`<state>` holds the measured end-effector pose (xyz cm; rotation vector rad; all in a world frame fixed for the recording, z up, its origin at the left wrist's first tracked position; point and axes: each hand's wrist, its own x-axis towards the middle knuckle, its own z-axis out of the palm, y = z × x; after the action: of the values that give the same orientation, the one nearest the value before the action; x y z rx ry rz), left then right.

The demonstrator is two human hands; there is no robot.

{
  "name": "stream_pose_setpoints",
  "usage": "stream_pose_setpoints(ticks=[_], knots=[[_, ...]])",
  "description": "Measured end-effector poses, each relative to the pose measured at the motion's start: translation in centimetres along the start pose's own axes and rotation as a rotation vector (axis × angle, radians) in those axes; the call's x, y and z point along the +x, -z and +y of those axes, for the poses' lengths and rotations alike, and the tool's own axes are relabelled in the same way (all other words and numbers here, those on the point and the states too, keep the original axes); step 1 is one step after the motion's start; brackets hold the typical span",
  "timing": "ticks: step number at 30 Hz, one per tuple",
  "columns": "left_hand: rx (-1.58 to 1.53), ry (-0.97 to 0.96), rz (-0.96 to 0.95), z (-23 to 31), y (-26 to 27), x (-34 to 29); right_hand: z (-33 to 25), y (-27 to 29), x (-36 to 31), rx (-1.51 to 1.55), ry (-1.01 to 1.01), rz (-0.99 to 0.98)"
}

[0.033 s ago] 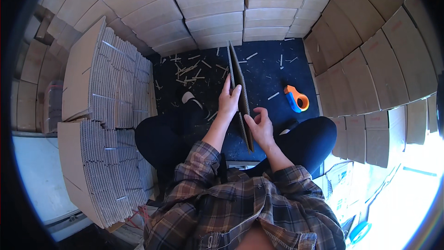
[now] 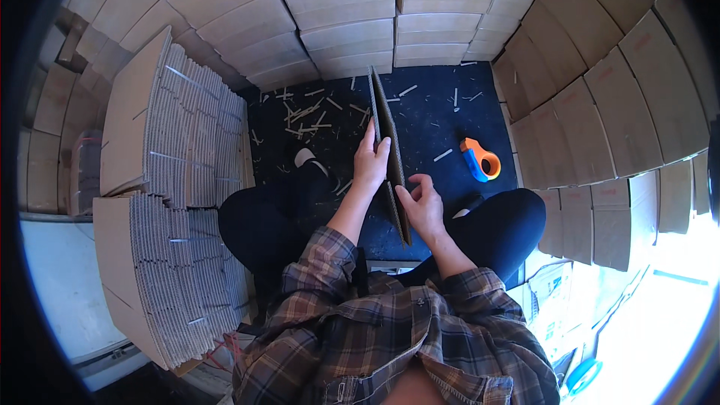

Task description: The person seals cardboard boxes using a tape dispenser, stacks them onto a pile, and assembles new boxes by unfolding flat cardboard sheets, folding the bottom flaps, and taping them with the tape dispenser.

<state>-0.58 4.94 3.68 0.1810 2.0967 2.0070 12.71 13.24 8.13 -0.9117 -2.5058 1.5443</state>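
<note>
A flattened cardboard box [image 2: 387, 120] stands on edge in front of me, its folded panels slightly apart. My left hand [image 2: 370, 169] grips it from the left side, thumb on the upper edges. By its right face is my right hand [image 2: 424, 206], the thumb against the near part of the cardboard and the other fingers curved and apart from it. A tape dispenser [image 2: 489, 166], orange and blue, lies on the dark floor [image 2: 431, 124] to the right of the cardboard.
Tall stacks of flattened cardboard boxes [image 2: 184, 262] rise at my left. Closed cartons [image 2: 341, 22] form a wall at the far side, and more cartons [image 2: 577, 127] line the right. Cardboard scraps [image 2: 304, 116] litter the floor. My bent legs [image 2: 499, 232] flank the work.
</note>
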Motion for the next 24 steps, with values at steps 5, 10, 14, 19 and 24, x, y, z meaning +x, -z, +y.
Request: stream_pose_setpoints(ticks=[5, 10, 14, 19, 24], knots=[[0.639, -0.157, -0.047, 2.5, 1.4, -0.6, 0.7, 1.1, 0.9, -0.183, 0.260, 0.174], [0.640, -0.168, -0.132, 5.0, 5.2, -4.9, -1.0, 4.5, 4.7, -0.223, 0.282, 0.329], [0.629, -0.213, -0.118, 4.0, 5.8, -6.3, -2.1, 4.5, 7.8, -0.315, 0.343, 0.328], [0.794, -0.090, -0.032, 3.2, 5.6, -5.8, -0.8, 1.8, 8.1, -0.379, 0.245, 0.263], [0.979, -0.723, -0.089, 7.3, 3.9, -7.3, -1.3, 1.3, 8.2, -0.330, 0.248, 0.278]])
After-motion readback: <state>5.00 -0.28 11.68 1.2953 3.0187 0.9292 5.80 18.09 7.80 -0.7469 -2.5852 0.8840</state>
